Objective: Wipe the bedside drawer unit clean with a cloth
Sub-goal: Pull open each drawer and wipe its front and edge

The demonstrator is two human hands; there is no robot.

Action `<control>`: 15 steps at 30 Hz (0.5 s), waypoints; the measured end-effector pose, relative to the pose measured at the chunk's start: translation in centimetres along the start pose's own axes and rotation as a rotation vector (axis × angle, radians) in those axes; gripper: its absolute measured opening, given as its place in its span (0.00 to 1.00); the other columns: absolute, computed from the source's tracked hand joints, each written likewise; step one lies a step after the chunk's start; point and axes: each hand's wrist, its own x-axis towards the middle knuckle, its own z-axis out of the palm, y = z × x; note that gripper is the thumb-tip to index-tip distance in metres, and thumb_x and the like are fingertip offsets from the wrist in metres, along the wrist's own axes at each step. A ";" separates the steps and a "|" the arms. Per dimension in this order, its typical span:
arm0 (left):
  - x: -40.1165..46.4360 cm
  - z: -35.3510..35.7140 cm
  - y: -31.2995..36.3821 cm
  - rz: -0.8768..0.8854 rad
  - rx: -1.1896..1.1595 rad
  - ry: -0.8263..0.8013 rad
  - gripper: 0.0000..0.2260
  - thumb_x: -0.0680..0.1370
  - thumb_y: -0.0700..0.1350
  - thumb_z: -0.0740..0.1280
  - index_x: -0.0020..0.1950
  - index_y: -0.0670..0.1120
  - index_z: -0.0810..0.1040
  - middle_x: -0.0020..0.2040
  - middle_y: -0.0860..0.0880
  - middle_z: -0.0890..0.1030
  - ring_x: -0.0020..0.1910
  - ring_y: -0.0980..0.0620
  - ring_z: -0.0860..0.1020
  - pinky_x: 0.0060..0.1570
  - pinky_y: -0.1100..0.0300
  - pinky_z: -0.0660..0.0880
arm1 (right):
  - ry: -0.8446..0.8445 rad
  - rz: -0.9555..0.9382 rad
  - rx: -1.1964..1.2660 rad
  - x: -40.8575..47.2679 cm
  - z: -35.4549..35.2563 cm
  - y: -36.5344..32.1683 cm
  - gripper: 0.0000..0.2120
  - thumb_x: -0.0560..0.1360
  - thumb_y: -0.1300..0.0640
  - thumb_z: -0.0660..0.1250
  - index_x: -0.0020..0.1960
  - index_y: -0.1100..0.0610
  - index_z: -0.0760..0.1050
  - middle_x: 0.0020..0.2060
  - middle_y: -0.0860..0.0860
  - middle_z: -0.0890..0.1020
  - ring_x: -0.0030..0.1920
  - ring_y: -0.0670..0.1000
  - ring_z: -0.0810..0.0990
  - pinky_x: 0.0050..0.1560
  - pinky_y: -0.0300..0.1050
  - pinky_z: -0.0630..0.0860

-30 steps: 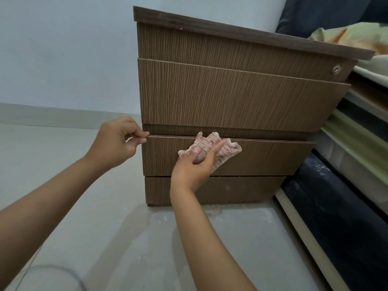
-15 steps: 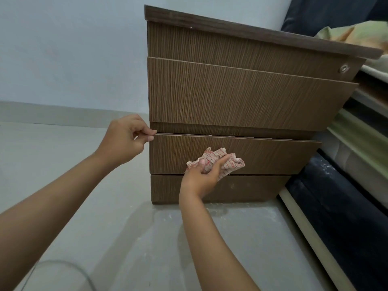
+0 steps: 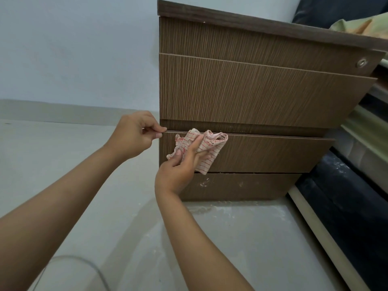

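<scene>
The brown wood-grain bedside drawer unit (image 3: pixel 252 91) stands on the floor with its front facing me. Its lower drawer front (image 3: pixel 273 156) sticks out a little. My left hand (image 3: pixel 134 139) pinches the top left corner of that drawer front between thumb and fingers. My right hand (image 3: pixel 180 166) presses a crumpled white cloth with red lines (image 3: pixel 206 148) against the left part of the same drawer front, thumb curled over the cloth. White smudges mark the base panel (image 3: pixel 241 185) below.
A pale floor (image 3: pixel 63 185) spreads to the left and in front, with white dust near the unit's base. A bed frame and dark mattress (image 3: pixel 346 206) run along the right. Bedding (image 3: pixel 361 26) lies behind the unit's top. A thin grey cable (image 3: pixel 88 263) curves at bottom left.
My right hand has slid the cloth from the drawer front's lower middle up and to the left, near its top edge. My left hand keeps its pinch on the corner.
</scene>
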 end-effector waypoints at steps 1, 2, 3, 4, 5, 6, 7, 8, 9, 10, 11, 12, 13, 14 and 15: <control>0.0 0.0 0.0 -0.001 -0.001 0.002 0.07 0.68 0.32 0.73 0.40 0.44 0.83 0.36 0.60 0.79 0.40 0.53 0.77 0.41 0.63 0.75 | -0.011 -0.022 -0.009 -0.1 -0.2 0.3 0.33 0.79 0.67 0.57 0.73 0.45 0.44 0.74 0.45 0.47 0.72 0.41 0.38 0.65 0.25 0.57; 0.0 0.0 0.1 0.000 0.001 0.003 0.07 0.68 0.32 0.72 0.40 0.44 0.83 0.36 0.59 0.79 0.40 0.52 0.77 0.41 0.63 0.75 | -0.019 -0.034 -0.019 -0.2 -0.3 0.6 0.33 0.79 0.67 0.57 0.73 0.46 0.45 0.72 0.43 0.46 0.72 0.41 0.38 0.63 0.21 0.54; 0.0 0.0 0.1 0.001 0.002 0.003 0.07 0.68 0.32 0.72 0.40 0.43 0.83 0.38 0.58 0.79 0.40 0.52 0.77 0.42 0.63 0.75 | -0.024 -0.036 -0.028 -0.3 -0.5 1.0 0.32 0.78 0.67 0.57 0.73 0.46 0.45 0.71 0.42 0.46 0.73 0.43 0.38 0.62 0.21 0.53; 0.0 0.1 0.2 0.000 0.005 0.003 0.07 0.68 0.32 0.72 0.40 0.43 0.83 0.38 0.56 0.79 0.41 0.52 0.77 0.42 0.63 0.74 | -0.024 -0.026 -0.036 -0.3 -0.7 1.3 0.33 0.78 0.68 0.57 0.73 0.46 0.46 0.72 0.44 0.47 0.73 0.45 0.39 0.64 0.24 0.55; 0.0 0.1 0.2 -0.001 0.008 0.001 0.07 0.68 0.32 0.72 0.40 0.43 0.83 0.38 0.55 0.79 0.41 0.52 0.77 0.41 0.65 0.74 | -0.018 -0.005 -0.042 -0.3 -0.8 1.6 0.33 0.78 0.68 0.57 0.74 0.47 0.47 0.74 0.47 0.48 0.75 0.47 0.41 0.67 0.30 0.58; 0.0 0.1 0.3 -0.003 0.011 -0.001 0.06 0.68 0.32 0.72 0.41 0.43 0.83 0.38 0.55 0.78 0.41 0.52 0.77 0.41 0.66 0.74 | -0.007 0.026 -0.043 -0.3 -0.9 1.8 0.33 0.78 0.67 0.58 0.75 0.47 0.48 0.76 0.50 0.49 0.75 0.49 0.44 0.69 0.38 0.62; -0.1 0.0 0.3 -0.005 0.012 -0.003 0.06 0.68 0.32 0.72 0.41 0.42 0.83 0.38 0.55 0.78 0.41 0.52 0.77 0.41 0.67 0.74 | 0.010 0.065 -0.033 -0.2 -0.9 1.8 0.33 0.78 0.67 0.58 0.75 0.46 0.49 0.76 0.51 0.49 0.76 0.51 0.46 0.68 0.44 0.65; -0.1 0.0 0.4 -0.005 0.011 -0.004 0.06 0.69 0.32 0.72 0.41 0.42 0.83 0.38 0.56 0.78 0.41 0.52 0.77 0.41 0.67 0.74 | 0.031 0.107 -0.015 0.0 -1.0 1.7 0.33 0.78 0.66 0.58 0.75 0.44 0.49 0.77 0.50 0.48 0.76 0.51 0.49 0.66 0.45 0.68; -0.1 0.0 0.4 -0.006 0.011 -0.008 0.06 0.69 0.32 0.72 0.41 0.42 0.83 0.38 0.56 0.78 0.41 0.53 0.77 0.40 0.67 0.74 | 0.055 0.148 0.009 0.3 -1.0 1.5 0.33 0.79 0.66 0.58 0.75 0.43 0.48 0.77 0.49 0.47 0.76 0.50 0.51 0.65 0.42 0.69; 0.0 -0.1 0.5 -0.010 0.011 -0.014 0.06 0.69 0.32 0.72 0.41 0.42 0.83 0.38 0.56 0.78 0.41 0.56 0.77 0.39 0.69 0.73 | 0.077 0.193 0.035 0.6 -1.0 1.1 0.33 0.79 0.65 0.58 0.75 0.41 0.48 0.76 0.48 0.46 0.75 0.50 0.53 0.64 0.40 0.69; 0.0 -0.1 0.5 -0.019 0.009 -0.022 0.06 0.69 0.32 0.72 0.41 0.42 0.83 0.38 0.56 0.78 0.40 0.59 0.77 0.39 0.72 0.72 | 0.095 0.234 0.057 0.9 -0.9 0.6 0.34 0.79 0.65 0.58 0.74 0.40 0.47 0.76 0.48 0.46 0.75 0.50 0.53 0.65 0.40 0.68; 0.1 -0.2 0.5 -0.030 0.006 -0.033 0.06 0.69 0.32 0.72 0.41 0.42 0.83 0.38 0.57 0.78 0.39 0.61 0.77 0.39 0.74 0.71 | 0.110 0.261 0.074 1.2 -0.8 0.1 0.34 0.79 0.65 0.58 0.74 0.39 0.46 0.76 0.49 0.46 0.75 0.49 0.52 0.67 0.43 0.66; 0.2 -0.3 0.5 -0.041 0.003 -0.044 0.07 0.69 0.32 0.72 0.41 0.43 0.83 0.38 0.56 0.79 0.40 0.60 0.77 0.39 0.75 0.70 | 0.119 0.264 0.087 1.4 -0.7 -0.5 0.35 0.79 0.65 0.58 0.74 0.38 0.46 0.77 0.49 0.47 0.75 0.49 0.50 0.69 0.45 0.65; 0.3 -0.3 0.5 -0.051 0.000 -0.055 0.08 0.69 0.32 0.72 0.40 0.45 0.83 0.39 0.55 0.79 0.40 0.58 0.77 0.40 0.75 0.70 | 0.121 0.247 0.101 1.6 -0.6 -1.1 0.35 0.79 0.65 0.58 0.73 0.38 0.45 0.77 0.49 0.48 0.75 0.48 0.49 0.69 0.44 0.63; 0.3 -0.4 0.5 -0.057 -0.003 -0.066 0.09 0.69 0.33 0.72 0.40 0.47 0.82 0.39 0.54 0.80 0.41 0.56 0.77 0.40 0.73 0.71 | 0.116 0.221 0.116 1.6 -0.4 -1.7 0.36 0.78 0.65 0.58 0.73 0.38 0.45 0.77 0.49 0.49 0.75 0.47 0.48 0.69 0.42 0.62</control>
